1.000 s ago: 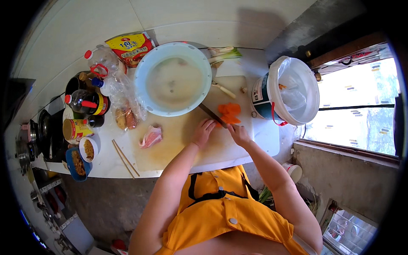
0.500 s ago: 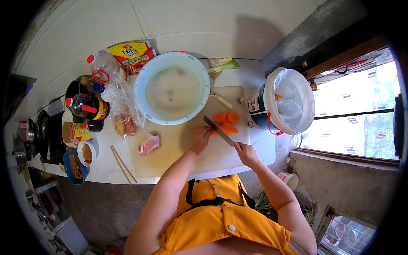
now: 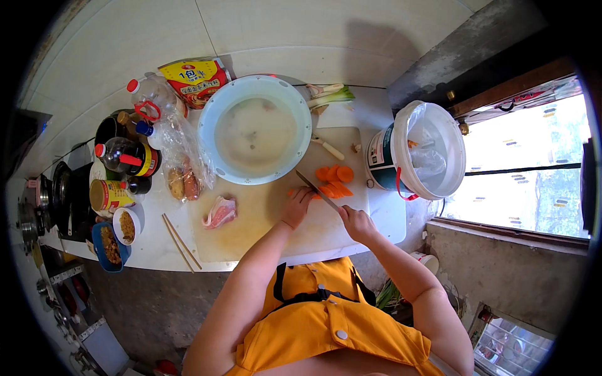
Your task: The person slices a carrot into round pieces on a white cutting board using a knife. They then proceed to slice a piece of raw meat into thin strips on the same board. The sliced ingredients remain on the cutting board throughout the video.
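My right hand (image 3: 357, 224) is closed round the handle of a kitchen knife (image 3: 317, 191), its blade slanting up and left beside my left fingertips. Bent over orange carrot, my left hand (image 3: 297, 209) holds it against the cutting board (image 3: 263, 235); most of that piece is hidden by the fingers and blade. Cut carrot slices (image 3: 337, 189) lie just beyond the blade, with round ones (image 3: 344, 173) farther back. A piece of raw meat (image 3: 221, 213) rests on the board left of my hands.
Behind the board stands a pale blue basin (image 3: 216, 156) of cloudy water. A white bucket (image 3: 381, 153) is at the right, a peeler-like tool (image 3: 331, 149) and scallions (image 3: 332, 97) at the back. Chopsticks (image 3: 179, 241), bowls (image 3: 128, 227), bottles (image 3: 122, 155) and bagged vegetables (image 3: 188, 178) fill the left.
My right hand and the knife have shifted a little to the left, bringing the blade closer to my left fingers. My left hand stays almost in place on the carrot.
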